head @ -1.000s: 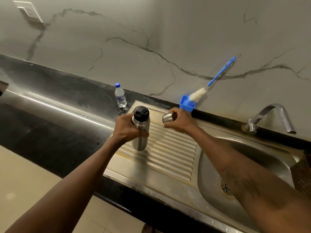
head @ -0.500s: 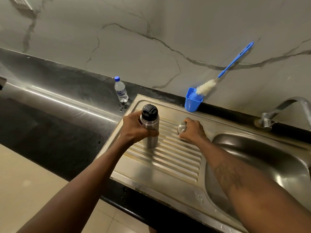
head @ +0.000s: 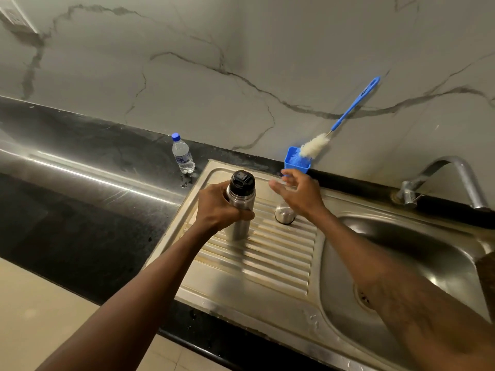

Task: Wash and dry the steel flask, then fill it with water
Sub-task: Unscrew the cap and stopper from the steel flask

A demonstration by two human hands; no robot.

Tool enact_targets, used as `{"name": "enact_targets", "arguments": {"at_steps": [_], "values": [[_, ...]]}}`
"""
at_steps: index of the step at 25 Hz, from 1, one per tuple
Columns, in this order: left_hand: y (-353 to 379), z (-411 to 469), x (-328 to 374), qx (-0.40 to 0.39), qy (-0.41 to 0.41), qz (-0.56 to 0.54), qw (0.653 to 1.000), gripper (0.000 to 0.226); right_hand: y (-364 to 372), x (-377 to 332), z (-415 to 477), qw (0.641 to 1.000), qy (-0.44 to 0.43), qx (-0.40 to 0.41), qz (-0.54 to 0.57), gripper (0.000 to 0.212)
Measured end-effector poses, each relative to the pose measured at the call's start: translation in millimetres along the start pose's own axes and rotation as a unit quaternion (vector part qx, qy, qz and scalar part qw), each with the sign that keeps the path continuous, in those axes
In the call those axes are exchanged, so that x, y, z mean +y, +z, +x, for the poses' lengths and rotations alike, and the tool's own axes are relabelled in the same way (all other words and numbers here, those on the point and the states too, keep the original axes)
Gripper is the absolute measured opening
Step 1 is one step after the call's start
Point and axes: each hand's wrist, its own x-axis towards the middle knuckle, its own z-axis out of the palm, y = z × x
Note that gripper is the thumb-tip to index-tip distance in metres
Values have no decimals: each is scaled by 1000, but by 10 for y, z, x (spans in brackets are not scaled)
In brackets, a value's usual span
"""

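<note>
Opening step, washing not begun: left hand (head: 219,207) fingers wrap the upright flask (head: 242,227) on the draining board (head: 267,263), right hand (head: 300,194) hovers spread and empty just above the cup (head: 284,214); next likely needs those free fingers twisting off the black stopper (head: 242,180).

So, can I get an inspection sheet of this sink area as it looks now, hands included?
Surface: ribbed stainless steel drainboard beside a steel sink basin, set in a black stone counter.
Job's things: tall steel flask with black stopper upright on the drainboard; small steel cap standing apart to its right; blue-handled white bottle brush leaning on the wall, head in a blue plastic cup; curved steel tap, no water seen running.
Clutter: small clear plastic bottle with blue cap, upright on the counter.
Hands: left hand grips the flask; right hand open over the cap, holding nothing.
Cables: nothing seen.
Surroundings: grey veined marble wall; beige floor tiles.
</note>
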Motion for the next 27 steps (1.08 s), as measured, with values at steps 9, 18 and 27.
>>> {"name": "enact_targets", "arguments": {"at_steps": [9,18,27], "values": [[271,-86,621,14,48,61,997,56,-429,-1006,-417,933,-185,15,-309,62],[291,-211,889,-130,77,14,988,51,-825,-921,-683,922,-287,32,-256,57],[84,-200,814,-330,102,-11,939,67,-975,-1059,-817,872,-344,-143,-318,47]]}}
